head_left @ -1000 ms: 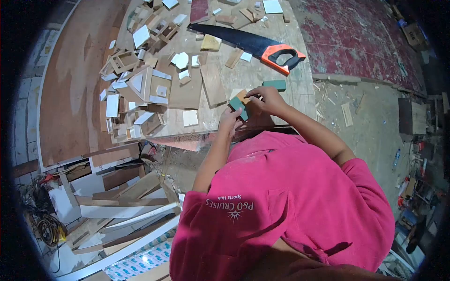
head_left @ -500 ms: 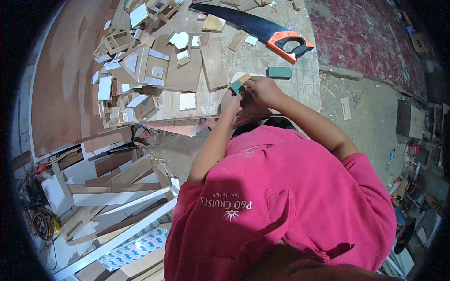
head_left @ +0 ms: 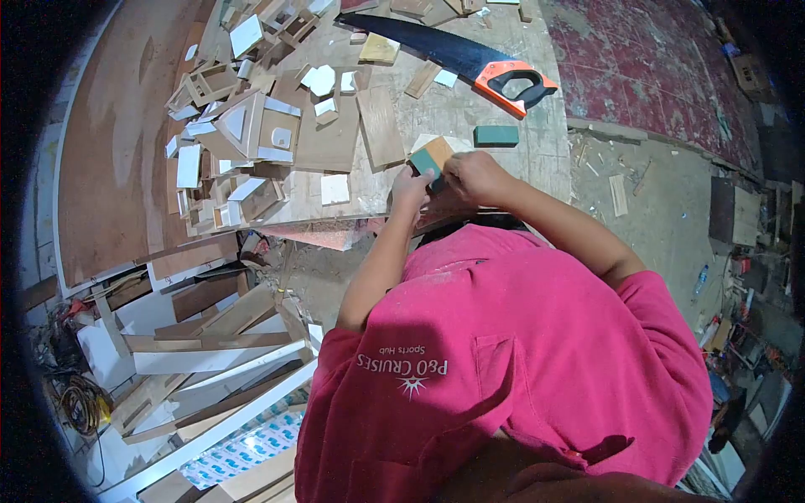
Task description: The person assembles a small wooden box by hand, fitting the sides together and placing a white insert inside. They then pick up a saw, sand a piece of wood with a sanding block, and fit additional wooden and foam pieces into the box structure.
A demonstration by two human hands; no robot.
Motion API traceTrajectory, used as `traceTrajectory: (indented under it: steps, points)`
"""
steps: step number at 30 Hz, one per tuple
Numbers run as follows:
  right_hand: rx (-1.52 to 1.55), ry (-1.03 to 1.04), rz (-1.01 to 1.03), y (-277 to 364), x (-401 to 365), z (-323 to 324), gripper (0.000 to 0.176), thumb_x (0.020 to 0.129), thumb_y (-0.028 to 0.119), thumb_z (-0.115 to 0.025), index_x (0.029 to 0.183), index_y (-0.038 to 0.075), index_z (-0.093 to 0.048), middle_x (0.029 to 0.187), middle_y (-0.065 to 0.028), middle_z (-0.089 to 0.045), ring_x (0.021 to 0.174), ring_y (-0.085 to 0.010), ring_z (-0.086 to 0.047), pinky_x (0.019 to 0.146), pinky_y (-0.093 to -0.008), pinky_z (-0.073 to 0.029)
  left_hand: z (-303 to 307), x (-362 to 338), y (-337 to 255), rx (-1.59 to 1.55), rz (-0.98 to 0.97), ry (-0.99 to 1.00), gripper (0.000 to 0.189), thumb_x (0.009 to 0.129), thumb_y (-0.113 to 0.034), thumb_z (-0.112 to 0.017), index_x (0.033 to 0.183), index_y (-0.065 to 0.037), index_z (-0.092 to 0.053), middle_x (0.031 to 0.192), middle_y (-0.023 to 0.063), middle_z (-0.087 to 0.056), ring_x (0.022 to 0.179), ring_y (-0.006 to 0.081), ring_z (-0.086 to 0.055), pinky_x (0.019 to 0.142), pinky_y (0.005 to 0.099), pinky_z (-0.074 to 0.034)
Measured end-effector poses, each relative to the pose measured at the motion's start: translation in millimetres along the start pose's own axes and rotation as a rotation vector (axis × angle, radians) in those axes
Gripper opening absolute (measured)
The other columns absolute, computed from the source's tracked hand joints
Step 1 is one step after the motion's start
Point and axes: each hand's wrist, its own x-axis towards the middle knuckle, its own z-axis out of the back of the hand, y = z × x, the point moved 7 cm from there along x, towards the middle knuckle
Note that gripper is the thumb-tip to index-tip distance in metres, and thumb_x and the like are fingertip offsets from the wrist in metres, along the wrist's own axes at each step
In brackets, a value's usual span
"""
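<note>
My left hand [head_left: 409, 189] is closed round the lower left part of a small block [head_left: 436, 156], its thumb lying on the green side. This block is green on the left and tan like wood on the right. At its right edge my right hand [head_left: 478, 177] has its fingers curled in a pinch; the fingertips are partly hidden. Both hands are just over the near edge of the workbench [head_left: 537, 168]. A plain green block [head_left: 496, 136] lies just beyond my right hand, and a pale flat piece [head_left: 457, 143] shows behind the held block.
A handsaw [head_left: 444, 50] with an orange and black handle lies at the bench's far side. Small wooden assemblies [head_left: 251, 126] crowd the left, beside a flat wooden board [head_left: 380, 126] and a white square [head_left: 334, 189]. Scrap boards [head_left: 210, 335] are piled on the floor, lower left.
The held block has turned so that its broad green and tan face shows. My right hand has shifted slightly right and towards me.
</note>
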Motion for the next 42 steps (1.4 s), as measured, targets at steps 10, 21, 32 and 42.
traceTrajectory:
  steps: [10, 21, 32, 42]
  points:
    - [0.083, -0.139, -0.011, -13.2, 25.1, -2.1, 0.011, 0.073, 0.013, -0.059, 0.078, 0.003, -0.060, 0.079, -0.0172, -0.060, 0.075, -0.0364, -0.058, 0.066, -0.0450, -0.046, -0.1, -0.5, -2.5, -0.010, 0.019, 0.014, 0.016, 0.082, -0.012, -0.059, 0.096, -0.006, -0.054, 0.072, -0.0014, -0.051, 0.052, 0.0066, -0.042, 0.041, 0.0225, -0.036]
    - [0.104, -0.008, -0.061, -12.2, 11.3, -4.8, 0.010, 0.071, 0.012, -0.058, 0.075, 0.003, -0.057, 0.073, -0.0178, -0.058, 0.070, -0.0377, -0.058, 0.062, -0.0449, -0.045, -1.1, -9.3, -16.1, 0.105, 0.005, -0.014, 0.020, 0.084, -0.009, -0.052, 0.103, -0.007, -0.057, 0.076, -0.0005, -0.055, 0.056, 0.0074, -0.049, 0.044, 0.0210, -0.042]
    - [0.291, 0.026, -0.309, -44.9, -15.1, 4.8, 0.026, 0.074, 0.027, -0.059, 0.079, 0.002, -0.063, 0.076, -0.0201, -0.062, 0.071, -0.0354, -0.061, 0.064, -0.0406, -0.047, -6.0, -11.3, -11.9, -0.113, 0.000, 0.099, 0.024, 0.087, -0.013, -0.054, 0.110, -0.007, -0.053, 0.095, 0.0046, -0.058, 0.078, 0.0141, -0.059, 0.062, 0.0284, -0.053]
    - [0.312, -0.246, -0.526, -129.2, 62.4, 17.3, 0.051, 0.070, 0.021, -0.066, 0.116, 0.005, -0.051, 0.084, -0.0176, -0.064, 0.075, -0.0340, -0.062, 0.068, -0.0395, -0.049, -2.2, -7.9, -3.6, -0.158, 0.014, 0.170, 0.034, 0.088, -0.011, -0.054, 0.120, -0.006, -0.046, 0.104, 0.0077, -0.059, 0.088, 0.0190, -0.061, 0.074, 0.0325, -0.054]
